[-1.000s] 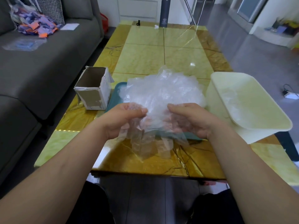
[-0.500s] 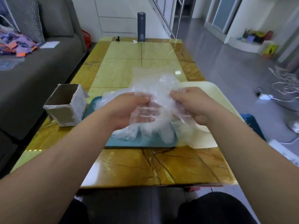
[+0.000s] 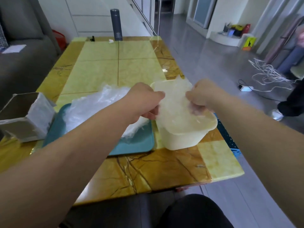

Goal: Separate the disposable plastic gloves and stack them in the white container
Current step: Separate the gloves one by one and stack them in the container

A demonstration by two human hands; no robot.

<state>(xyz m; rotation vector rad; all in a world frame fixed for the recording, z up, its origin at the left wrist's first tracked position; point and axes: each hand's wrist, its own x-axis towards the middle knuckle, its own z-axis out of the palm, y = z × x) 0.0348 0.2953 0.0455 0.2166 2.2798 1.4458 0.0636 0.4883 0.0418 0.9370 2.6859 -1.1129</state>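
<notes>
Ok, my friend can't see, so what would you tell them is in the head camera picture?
The left hand and right hand hold a clear plastic glove spread over the open white container on a yellow table. To its left, a crumpled pile of gloves lies on a teal tray, beside an open cardboard box.

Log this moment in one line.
left hand pinches glove | right hand pinches glove | glove over white container | pile on tray

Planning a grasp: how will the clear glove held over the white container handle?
Probably floppy: the glove drapes between the left hand and right hand. Likely very light, since the white container shows through it.
</notes>
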